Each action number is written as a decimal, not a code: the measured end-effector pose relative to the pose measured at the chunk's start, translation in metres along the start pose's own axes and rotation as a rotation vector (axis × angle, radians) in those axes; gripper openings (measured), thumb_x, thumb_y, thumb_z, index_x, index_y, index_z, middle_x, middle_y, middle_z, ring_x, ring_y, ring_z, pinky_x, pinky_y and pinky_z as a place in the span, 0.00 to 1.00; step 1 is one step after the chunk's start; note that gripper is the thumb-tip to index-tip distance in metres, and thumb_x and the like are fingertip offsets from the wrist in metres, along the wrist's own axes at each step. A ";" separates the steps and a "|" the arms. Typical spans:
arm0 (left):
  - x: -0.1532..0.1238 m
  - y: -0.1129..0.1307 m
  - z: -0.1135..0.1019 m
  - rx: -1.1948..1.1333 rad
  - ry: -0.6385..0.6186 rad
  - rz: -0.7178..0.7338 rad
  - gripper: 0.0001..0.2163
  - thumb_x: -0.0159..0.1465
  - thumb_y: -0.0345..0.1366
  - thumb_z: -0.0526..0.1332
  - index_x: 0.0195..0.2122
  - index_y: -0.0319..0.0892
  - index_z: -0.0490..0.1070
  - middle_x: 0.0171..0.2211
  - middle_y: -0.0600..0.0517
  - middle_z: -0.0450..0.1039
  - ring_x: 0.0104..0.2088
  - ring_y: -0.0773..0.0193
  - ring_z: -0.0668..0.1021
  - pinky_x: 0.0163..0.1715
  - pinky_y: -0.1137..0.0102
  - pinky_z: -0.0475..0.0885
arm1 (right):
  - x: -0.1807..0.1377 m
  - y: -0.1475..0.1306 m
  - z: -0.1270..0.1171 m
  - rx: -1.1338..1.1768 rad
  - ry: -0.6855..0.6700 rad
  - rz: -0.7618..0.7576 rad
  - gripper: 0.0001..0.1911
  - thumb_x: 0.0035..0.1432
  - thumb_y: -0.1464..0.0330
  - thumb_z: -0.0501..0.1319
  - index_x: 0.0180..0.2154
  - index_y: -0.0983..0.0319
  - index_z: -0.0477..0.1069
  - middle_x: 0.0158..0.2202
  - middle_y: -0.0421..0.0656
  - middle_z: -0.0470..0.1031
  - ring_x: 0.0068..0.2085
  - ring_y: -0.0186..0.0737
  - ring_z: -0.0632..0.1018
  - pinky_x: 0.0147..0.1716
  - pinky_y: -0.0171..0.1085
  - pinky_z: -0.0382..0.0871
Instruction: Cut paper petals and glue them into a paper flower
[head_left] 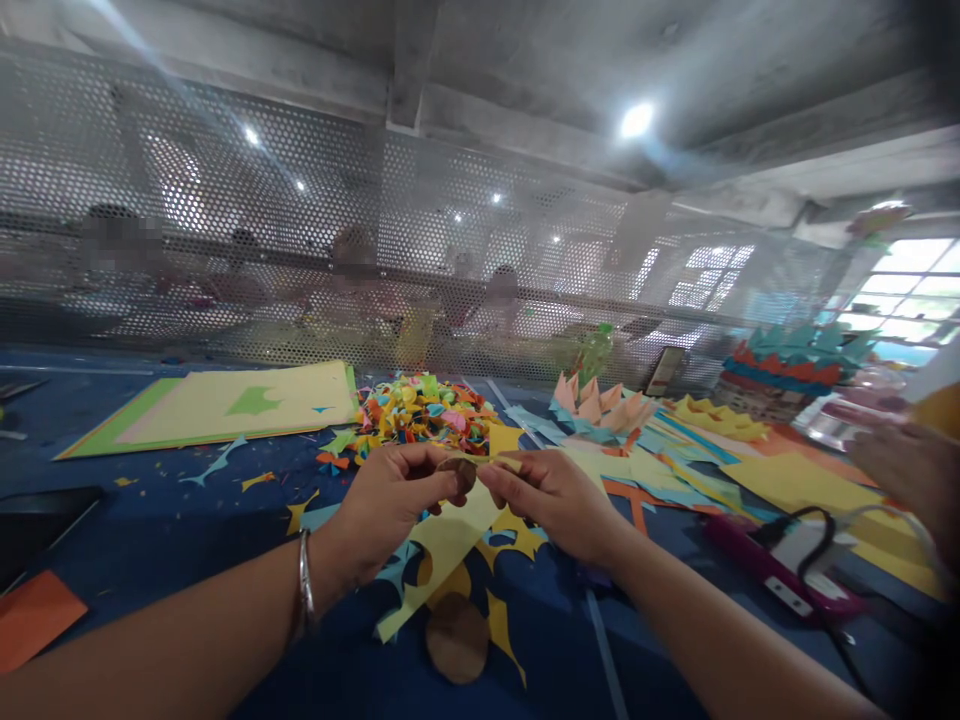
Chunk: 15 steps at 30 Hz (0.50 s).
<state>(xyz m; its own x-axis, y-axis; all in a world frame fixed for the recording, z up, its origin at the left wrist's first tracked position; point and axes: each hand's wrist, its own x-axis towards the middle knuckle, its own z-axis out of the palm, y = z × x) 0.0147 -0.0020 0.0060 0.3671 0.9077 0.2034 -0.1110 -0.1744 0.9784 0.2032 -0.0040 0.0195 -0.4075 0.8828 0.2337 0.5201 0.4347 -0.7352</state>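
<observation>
L hand [390, 505] & R hand [559, 500] are raised just above the desk [187, 530], fingertips nearly meeting. Both are closed in a pinch on a pale yellow paper piece [442, 555]. L thumb + fingers grip its top edge from one side, R thumb + forefinger from the other. A small brown round bit [460, 472] sits right at the pinch, betw. the two thumbs. Can't tell whether it's stuck to the paper or only pressed against it. The paper hangs down from the hands, slanting toward the L wrist, lower end over the blue desk. Silver bangle [304, 590] on the L wrist.

Directly below the hands, nearer the body: brown cardboard disc [457, 637] flat on the desk, w/ bright yellow spiky offcuts [517, 540] near it. Just beyond the hands: heap of multicolour paper scraps [424, 410]. Beyond & left of the L hand: stack of big paper sheets [225, 405], cream on top. Left of the L forearm: orange sheet [34, 615]. Right of the R forearm: pink device [780, 575] w/ black cable. Beyond the R hand: peach folded-paper spikes [600, 400]. Far right, well apart: another person's hand [907, 465], blurred. Perforated metal screen [375, 250] stands behind the desk.
</observation>
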 end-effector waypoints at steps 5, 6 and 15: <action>0.001 0.000 0.000 -0.002 0.005 -0.009 0.04 0.53 0.36 0.63 0.24 0.42 0.75 0.23 0.53 0.72 0.28 0.66 0.70 0.34 0.69 0.63 | 0.000 0.000 0.000 -0.010 0.002 0.003 0.22 0.59 0.52 0.52 0.21 0.60 0.62 0.16 0.34 0.51 0.19 0.31 0.54 0.18 0.34 0.48; 0.001 0.000 0.000 -0.001 0.006 -0.010 0.04 0.53 0.36 0.64 0.24 0.42 0.74 0.23 0.53 0.72 0.28 0.66 0.70 0.34 0.68 0.63 | 0.000 0.000 0.000 -0.010 -0.001 0.006 0.23 0.59 0.52 0.52 0.21 0.60 0.62 0.16 0.34 0.51 0.19 0.31 0.54 0.18 0.34 0.48; 0.002 0.000 -0.001 -0.016 -0.006 -0.029 0.04 0.52 0.36 0.63 0.24 0.41 0.74 0.23 0.53 0.71 0.28 0.66 0.70 0.32 0.69 0.63 | -0.001 0.000 0.000 -0.033 0.002 0.012 0.22 0.59 0.53 0.52 0.21 0.60 0.62 0.16 0.33 0.50 0.19 0.31 0.54 0.19 0.34 0.47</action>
<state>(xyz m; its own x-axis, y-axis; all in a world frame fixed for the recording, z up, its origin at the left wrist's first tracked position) 0.0141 0.0002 0.0068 0.3763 0.9097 0.1755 -0.1147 -0.1422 0.9832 0.2038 -0.0051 0.0196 -0.3995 0.8883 0.2267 0.5493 0.4299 -0.7166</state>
